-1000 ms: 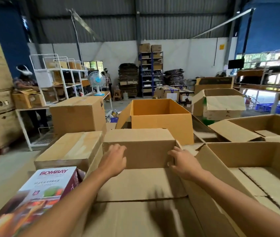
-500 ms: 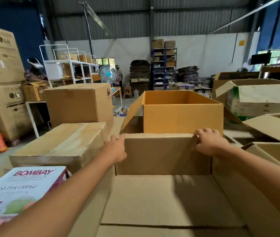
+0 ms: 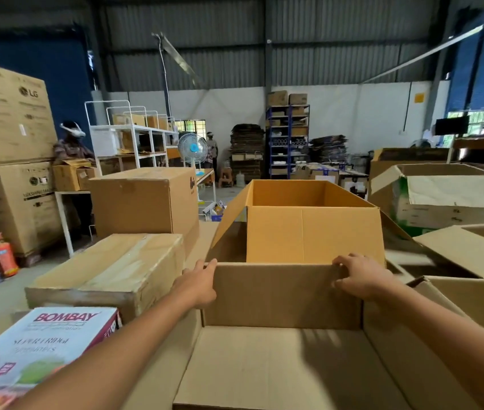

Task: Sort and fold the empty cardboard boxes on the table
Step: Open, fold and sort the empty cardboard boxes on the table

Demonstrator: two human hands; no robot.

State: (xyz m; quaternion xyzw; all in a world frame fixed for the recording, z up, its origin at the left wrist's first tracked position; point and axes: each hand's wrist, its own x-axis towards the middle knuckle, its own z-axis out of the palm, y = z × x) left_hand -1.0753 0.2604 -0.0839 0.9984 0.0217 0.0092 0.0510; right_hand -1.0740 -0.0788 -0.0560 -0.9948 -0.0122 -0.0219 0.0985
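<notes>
A large open brown cardboard box [image 3: 279, 362] lies right in front of me, its far flap [image 3: 276, 294] standing upright. My left hand [image 3: 198, 287] grips the flap's left top corner, fingers curled over the edge. My right hand [image 3: 363, 278] grips the right top corner, fingers hooked over the rim. Behind the flap stands an open orange-brown box [image 3: 311, 232] with its left flap hanging outward.
A taped closed box [image 3: 110, 273] and a taller closed box [image 3: 143, 202] sit to the left. A printed BOMBAY carton [image 3: 39, 344] lies at the near left. More open boxes [image 3: 471, 253] crowd the right. People stand by shelves at the back left.
The far flap has swung from folded down to upright with both hands on its corners. The view has moved closer to the box.
</notes>
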